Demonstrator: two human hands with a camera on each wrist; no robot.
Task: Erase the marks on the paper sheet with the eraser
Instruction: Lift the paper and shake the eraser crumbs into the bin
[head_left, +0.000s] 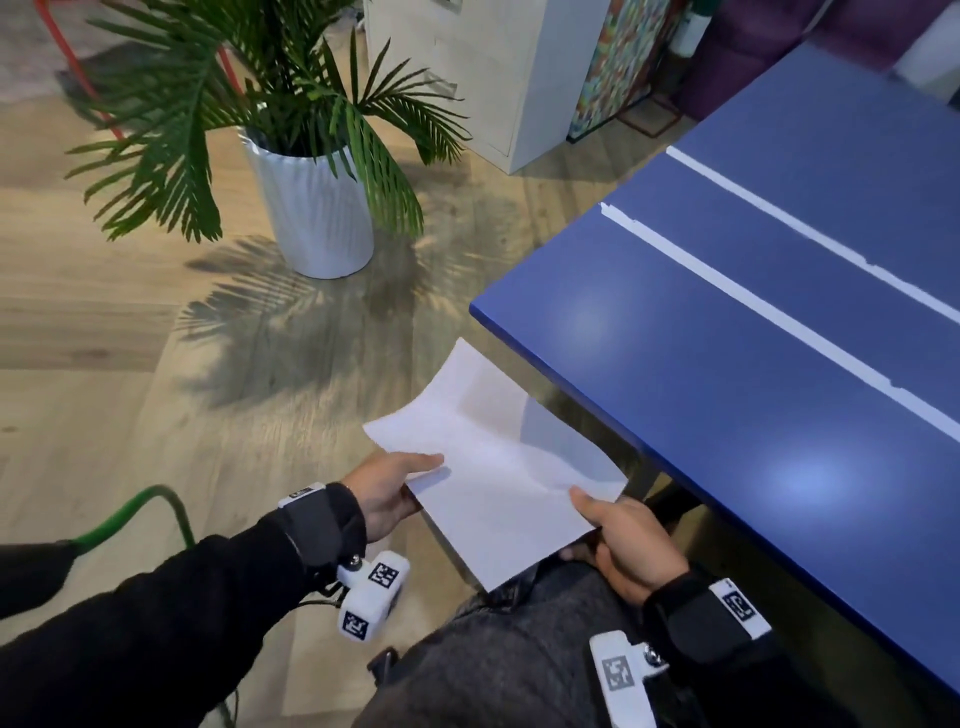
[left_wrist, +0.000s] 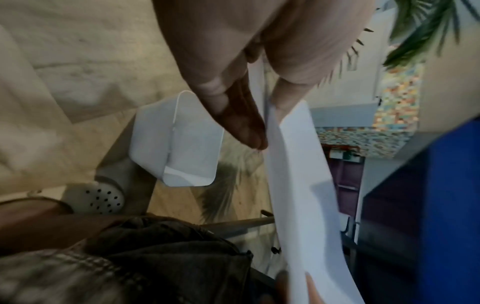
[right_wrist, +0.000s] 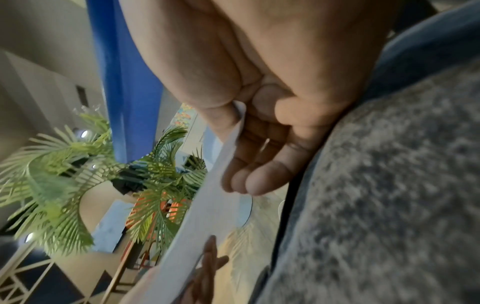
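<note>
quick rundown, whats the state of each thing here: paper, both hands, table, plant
paper sheet: held in the air beside the table, over the lap, slightly curled; no marks visible on the upper side
left hand: pinches the sheet's left edge
right hand: pinches the sheet's right edge, thumb on top
table: blue top, two white strips across it
plant: upright in a white pot on the floor
eraser: not in view

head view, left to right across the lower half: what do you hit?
Green tube → left hand → paper sheet → right hand → blue table. Both hands pinch the sheet's near edges; no eraser in view.
</note>
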